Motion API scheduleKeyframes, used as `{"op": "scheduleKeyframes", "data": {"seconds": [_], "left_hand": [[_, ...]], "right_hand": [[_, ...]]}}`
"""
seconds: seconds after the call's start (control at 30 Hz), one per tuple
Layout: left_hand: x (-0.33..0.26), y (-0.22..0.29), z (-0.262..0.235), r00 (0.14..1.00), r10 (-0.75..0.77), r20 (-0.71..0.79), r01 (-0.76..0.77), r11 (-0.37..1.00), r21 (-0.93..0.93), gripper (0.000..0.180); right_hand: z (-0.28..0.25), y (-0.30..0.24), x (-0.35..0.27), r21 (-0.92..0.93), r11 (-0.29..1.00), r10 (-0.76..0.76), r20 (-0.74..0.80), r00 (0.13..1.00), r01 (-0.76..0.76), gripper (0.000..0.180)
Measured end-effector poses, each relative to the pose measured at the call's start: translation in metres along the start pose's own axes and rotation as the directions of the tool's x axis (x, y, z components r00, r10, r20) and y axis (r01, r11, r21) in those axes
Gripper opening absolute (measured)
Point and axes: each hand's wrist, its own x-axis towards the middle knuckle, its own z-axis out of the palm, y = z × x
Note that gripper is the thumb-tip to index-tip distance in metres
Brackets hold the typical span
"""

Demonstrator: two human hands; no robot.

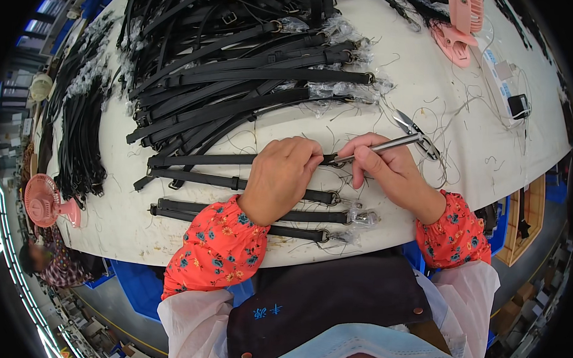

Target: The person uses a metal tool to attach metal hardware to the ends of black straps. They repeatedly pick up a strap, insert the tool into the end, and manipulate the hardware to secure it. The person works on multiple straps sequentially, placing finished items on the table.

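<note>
Black leather-like straps with metal rings lie across the white table. My left hand [280,173] is closed on the end of a black strap [204,160], its thumb and fingers pinched beside the strap's ring. My right hand [392,174] grips a slim silver metal tool [390,144], whose tip points down at that same strap end. The tool's exact kind is not clear. Just beyond the right hand lie thread snips [416,133] with dark handles. Below the left hand are more straps [253,212], some with clear plastic wrap [364,216] at their ring ends.
A large pile of black straps [239,81] covers the far middle, with a second bundle [83,138] at left. Pink fans stand at left [42,200] and far right [464,27]. A white power strip [501,89] with cords sits at right. Loose threads litter the table [394,56].
</note>
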Motion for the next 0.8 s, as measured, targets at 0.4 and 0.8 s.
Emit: {"op": "scheduleKeyframes", "data": {"seconds": [0.4,0.8], "left_hand": [[-0.0004,-0.0010,0.0024,1.000,0.007,-0.021,-0.007,1.000,-0.002,0.013],[-0.0001,-0.0005,0.0004,1.000,-0.011,-0.009,0.011,1.000,-0.011,0.012]], "right_hand": [[0.0008,-0.0023,0.0012,-0.033,0.999,0.001,0.010,1.000,0.000,0.033],[0.0017,-0.0019,0.0014,-0.032,0.999,-0.006,0.011,1.000,0.006,0.033]]}}
